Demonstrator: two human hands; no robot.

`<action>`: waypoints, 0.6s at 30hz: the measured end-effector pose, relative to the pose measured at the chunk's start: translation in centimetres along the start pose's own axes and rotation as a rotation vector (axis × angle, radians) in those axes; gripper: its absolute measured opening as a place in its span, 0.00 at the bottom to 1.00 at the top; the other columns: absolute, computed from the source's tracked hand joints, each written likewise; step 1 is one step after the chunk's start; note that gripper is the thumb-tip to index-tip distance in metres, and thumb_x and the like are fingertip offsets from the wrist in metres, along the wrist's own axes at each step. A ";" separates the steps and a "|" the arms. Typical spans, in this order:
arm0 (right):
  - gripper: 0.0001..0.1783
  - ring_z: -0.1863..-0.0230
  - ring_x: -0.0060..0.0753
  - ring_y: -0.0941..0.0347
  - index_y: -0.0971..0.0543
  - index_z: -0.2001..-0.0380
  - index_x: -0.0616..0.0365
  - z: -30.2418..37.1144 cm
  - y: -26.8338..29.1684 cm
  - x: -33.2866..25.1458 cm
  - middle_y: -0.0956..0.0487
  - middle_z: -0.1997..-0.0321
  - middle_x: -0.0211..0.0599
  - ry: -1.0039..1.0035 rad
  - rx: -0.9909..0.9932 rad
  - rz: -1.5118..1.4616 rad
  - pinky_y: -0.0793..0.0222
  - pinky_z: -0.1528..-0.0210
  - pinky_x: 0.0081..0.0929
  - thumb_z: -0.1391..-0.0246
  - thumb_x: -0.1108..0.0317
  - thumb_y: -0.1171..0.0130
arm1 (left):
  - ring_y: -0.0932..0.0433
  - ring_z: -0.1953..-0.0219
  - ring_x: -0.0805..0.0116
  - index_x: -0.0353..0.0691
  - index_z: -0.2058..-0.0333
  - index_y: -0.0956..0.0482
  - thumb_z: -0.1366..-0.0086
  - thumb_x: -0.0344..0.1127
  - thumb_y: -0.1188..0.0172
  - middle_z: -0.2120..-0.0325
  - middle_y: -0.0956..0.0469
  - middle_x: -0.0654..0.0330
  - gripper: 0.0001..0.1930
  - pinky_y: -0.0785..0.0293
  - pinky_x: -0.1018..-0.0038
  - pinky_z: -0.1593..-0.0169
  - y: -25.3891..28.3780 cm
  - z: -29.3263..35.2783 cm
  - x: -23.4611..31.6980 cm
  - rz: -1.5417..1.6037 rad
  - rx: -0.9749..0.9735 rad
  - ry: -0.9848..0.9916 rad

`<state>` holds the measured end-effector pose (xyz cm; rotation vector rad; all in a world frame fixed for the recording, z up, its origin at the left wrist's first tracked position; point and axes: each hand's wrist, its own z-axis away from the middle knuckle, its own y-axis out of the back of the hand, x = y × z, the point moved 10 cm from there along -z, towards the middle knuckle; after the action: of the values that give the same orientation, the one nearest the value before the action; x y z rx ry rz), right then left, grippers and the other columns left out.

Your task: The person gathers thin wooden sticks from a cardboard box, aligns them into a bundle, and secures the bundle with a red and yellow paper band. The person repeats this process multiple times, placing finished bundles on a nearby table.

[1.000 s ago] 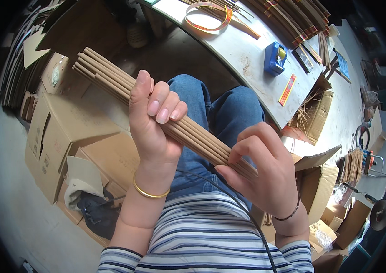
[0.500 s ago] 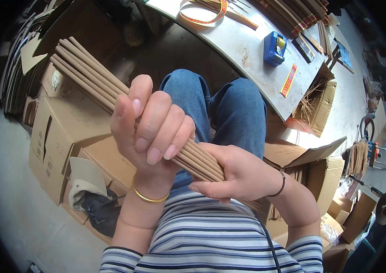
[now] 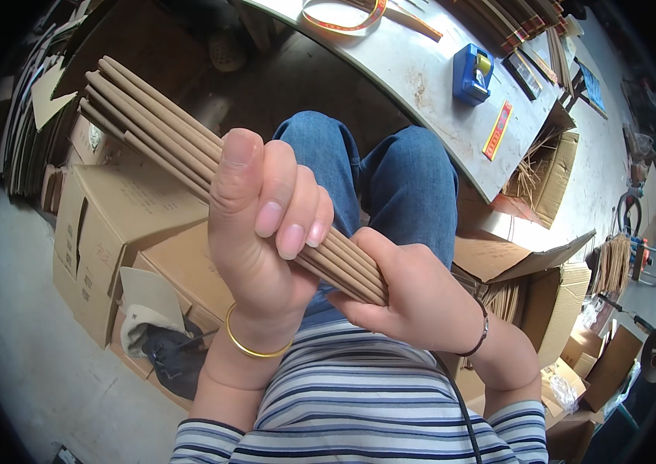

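In the head view, a bundle of brown, incense-like sticks (image 3: 161, 127) slants on the near side of the worktable (image 3: 390, 77), apart from it. The left hand (image 3: 266, 209) wraps the bundle's middle; the right hand (image 3: 417, 294) closes over its lower end. The upper tips are staggered. Handling it well probably calls for a firm but gentle grip, both hands in line, so that such slim sticks lie parallel rather than slide out or snap.
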<state>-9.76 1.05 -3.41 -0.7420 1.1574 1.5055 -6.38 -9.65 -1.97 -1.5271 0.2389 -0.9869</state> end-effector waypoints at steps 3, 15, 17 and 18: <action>0.18 0.79 0.39 0.24 0.30 0.64 0.61 -0.1 0.0 0.2 0.23 0.76 0.42 0.007 -0.041 -0.065 0.30 0.75 0.28 0.51 0.65 0.34 | 0.39 0.87 0.83 0.50 0.77 0.37 0.26 0.43 0.56 0.87 0.41 0.73 0.17 0.33 0.83 0.78 0.0 0.0 -0.3 -0.120 0.014 0.000; 0.15 0.86 0.13 0.34 0.31 0.63 0.61 0.2 -1.2 0.0 0.29 0.81 0.23 -0.096 -0.387 -0.740 0.37 0.83 0.13 0.46 0.66 0.37 | 0.39 0.88 0.82 0.46 0.69 0.34 0.26 0.41 0.55 0.88 0.41 0.72 0.11 0.35 0.82 0.81 -4.7 -2.0 -1.8 0.108 -0.373 0.166; 0.15 0.86 0.14 0.33 0.30 0.62 0.60 -0.5 0.7 -0.5 0.29 0.82 0.25 0.009 -0.206 -0.577 0.37 0.84 0.15 0.46 0.65 0.36 | 0.40 0.88 0.83 0.46 0.71 0.35 0.27 0.41 0.54 0.88 0.42 0.72 0.11 0.36 0.82 0.81 -5.5 -3.0 -1.5 -0.068 -0.341 0.105; 0.15 0.86 0.15 0.33 0.30 0.62 0.60 -0.8 1.0 -0.2 0.29 0.82 0.25 0.032 -0.180 -0.584 0.37 0.84 0.15 0.46 0.65 0.36 | 0.39 0.87 0.84 0.47 0.72 0.36 0.28 0.41 0.51 0.87 0.41 0.72 0.12 0.36 0.83 0.80 -5.9 -3.5 -1.2 -0.222 -0.281 0.059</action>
<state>-10.79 0.24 -3.18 -1.1166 0.7388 1.1089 -11.87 -9.95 2.40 -1.8097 0.2621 -1.2138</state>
